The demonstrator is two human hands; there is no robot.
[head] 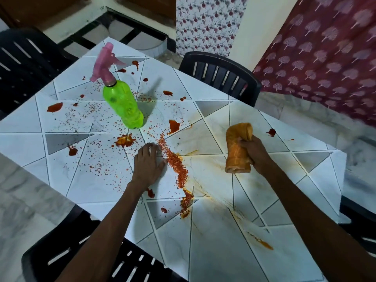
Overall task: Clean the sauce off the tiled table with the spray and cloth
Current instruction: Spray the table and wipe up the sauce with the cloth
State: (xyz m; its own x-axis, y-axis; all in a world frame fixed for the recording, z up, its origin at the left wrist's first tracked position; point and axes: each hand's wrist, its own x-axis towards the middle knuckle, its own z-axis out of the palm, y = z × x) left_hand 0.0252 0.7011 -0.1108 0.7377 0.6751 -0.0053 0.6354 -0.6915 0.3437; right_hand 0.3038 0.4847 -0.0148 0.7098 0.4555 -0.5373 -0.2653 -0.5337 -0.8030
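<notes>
Cloth (237, 154) orange, rolled, stained | right hand (255, 152) grips it | left hand (147, 165) flat, fingers straight

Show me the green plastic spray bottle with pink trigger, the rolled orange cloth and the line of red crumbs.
Green plastic spray bottle (121, 106): head view, middle of green body.
Rolled orange cloth (236, 157): head view, roll's lower half.
Line of red crumbs (174, 162): head view, thick middle.

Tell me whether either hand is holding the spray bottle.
No: the spray bottle stands alone on the table; the right hand grips the cloth, the left hand lies flat.
</notes>
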